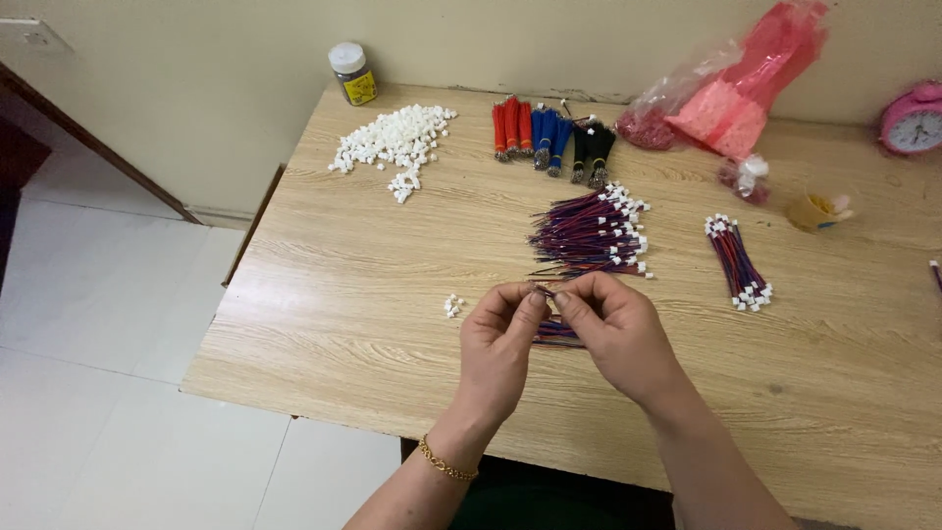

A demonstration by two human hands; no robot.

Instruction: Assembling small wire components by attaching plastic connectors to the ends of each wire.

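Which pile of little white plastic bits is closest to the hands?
The tiny cluster of white connector housings, lying just beside the left hand. The big heap of white housings sits far off at the table's back edge, near the yellow-labelled jar.

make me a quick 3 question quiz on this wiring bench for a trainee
1. True or false: both hands pinch the same small bunch of wires.
2. Which lies nearest the left hand? A) the pink clock B) the few loose white connectors C) the jar
3. What lies just beyond the right hand?

Key
1. True: the fingertips meet on the thin red and blue wires.
2. B
3. The big pile of wires with white connectors on the wooden table.
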